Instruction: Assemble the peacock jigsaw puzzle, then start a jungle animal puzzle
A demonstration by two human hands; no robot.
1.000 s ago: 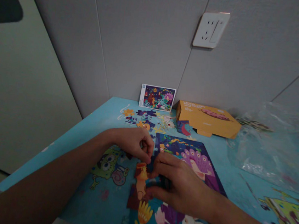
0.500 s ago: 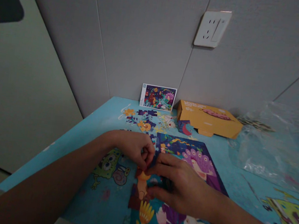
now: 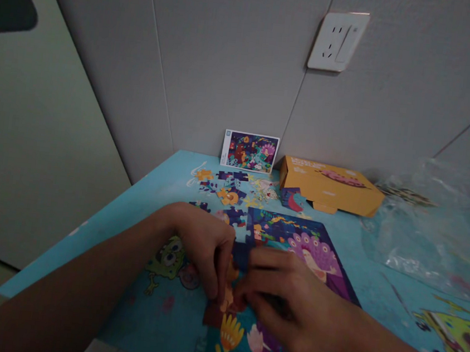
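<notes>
My left hand (image 3: 206, 248) reaches in from the left, fingers bent down and closed at the left edge of a partly joined jigsaw puzzle (image 3: 231, 332). Its fingertips meet a brown-and-orange puzzle piece (image 3: 228, 298) there. From the right, my right hand (image 3: 285, 293) bends over the same spot, thumb and fingers pinched close together at the piece's right side. The fingers hide much of that piece's outline. The joined picture has a pink-purple peacock (image 3: 314, 254), a yellow flower (image 3: 231, 332) and a white animal, partly covered by my right hand.
Loose puzzle pieces (image 3: 230, 198) lie beyond my left hand. A reference picture card (image 3: 250, 151) leans on the wall beside an orange box (image 3: 330, 187). Clear plastic bags (image 3: 426, 235) lie at the right. The blue tabletop (image 3: 153, 190) has printed cartoon figures.
Both hands have moved down along the puzzle's left edge, toward me. My left fingers now point downward, and more loose pieces show behind them.
</notes>
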